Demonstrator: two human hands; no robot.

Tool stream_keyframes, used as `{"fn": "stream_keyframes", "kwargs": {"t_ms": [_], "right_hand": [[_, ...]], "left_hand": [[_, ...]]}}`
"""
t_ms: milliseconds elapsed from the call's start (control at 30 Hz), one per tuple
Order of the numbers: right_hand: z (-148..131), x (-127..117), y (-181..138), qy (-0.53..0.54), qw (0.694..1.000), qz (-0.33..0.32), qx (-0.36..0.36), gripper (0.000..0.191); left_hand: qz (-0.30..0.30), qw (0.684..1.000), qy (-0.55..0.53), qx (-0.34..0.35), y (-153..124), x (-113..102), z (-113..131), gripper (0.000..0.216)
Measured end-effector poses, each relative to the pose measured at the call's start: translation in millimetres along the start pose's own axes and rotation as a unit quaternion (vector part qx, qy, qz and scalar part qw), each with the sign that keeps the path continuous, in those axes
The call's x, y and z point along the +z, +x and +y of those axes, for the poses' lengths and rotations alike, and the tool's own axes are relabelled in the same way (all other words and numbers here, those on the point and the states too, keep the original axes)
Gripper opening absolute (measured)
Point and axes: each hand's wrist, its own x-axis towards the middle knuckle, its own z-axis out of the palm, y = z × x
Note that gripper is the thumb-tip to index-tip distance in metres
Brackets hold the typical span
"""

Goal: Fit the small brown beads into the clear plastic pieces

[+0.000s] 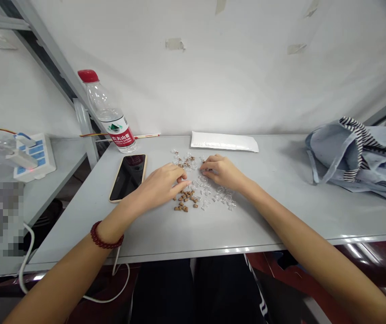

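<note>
Your left hand (157,186) hangs low over the middle of the counter (247,216), loosely open and curved down, holding nothing that shows. Your right hand (223,173) is half curled among the clear plastic pieces (209,191), with thumb and fingers drawn together; you can't tell from this view whether a piece sits between them.

Those clear pieces lie scattered in a loose band between and beyond your hands. The small brown cubes (183,200) form a cluster just in front of your left fingers, with a few more near the far edge of the clear pieces.

A black smartphone (128,177) lies face up just beside your left hand, and a red-capped water bottle (108,112) stands behind it at the counter's back edge. A white padded envelope (224,141) lies flat beyond the pieces. A pale blue cloth bag (355,153) with striped straps sits well off to the right. A power strip (34,157) sits on a lower surface to the left, and a white cable (121,288) loops below the counter's front edge.
</note>
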Motion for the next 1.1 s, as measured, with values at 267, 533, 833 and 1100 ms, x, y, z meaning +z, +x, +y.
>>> {"fn": "stream_keyframes", "kwargs": {"t_ms": [267, 533, 833, 1100], "right_hand": [[-30.7, -14.4, -2.3, 0.275, 0.953, 0.112, 0.062, 0.025], [-46.9, -16.7, -6.8, 0.464, 0.883, 0.038, 0.066, 0.012], [-30.8, -18.5, -8.6, 0.217, 0.973, 0.081, -0.007, 0.019], [-8.1, -31.0, -11.5, 0.156, 0.985, -0.055, 0.043, 0.020]], "left_hand": [[0.046, 0.998, -0.029, 0.007, 2.6, 8.8, 1.2, 0.025], [0.105, 0.992, -0.036, 0.066, 3.7, 16.3, 10.0, 0.027], [-0.035, 0.997, -0.064, -0.012, -0.8, 0.3, 13.0, 0.034], [-0.071, 0.996, 0.044, 0.021, -5.1, -4.7, 4.6, 0.019]]}}
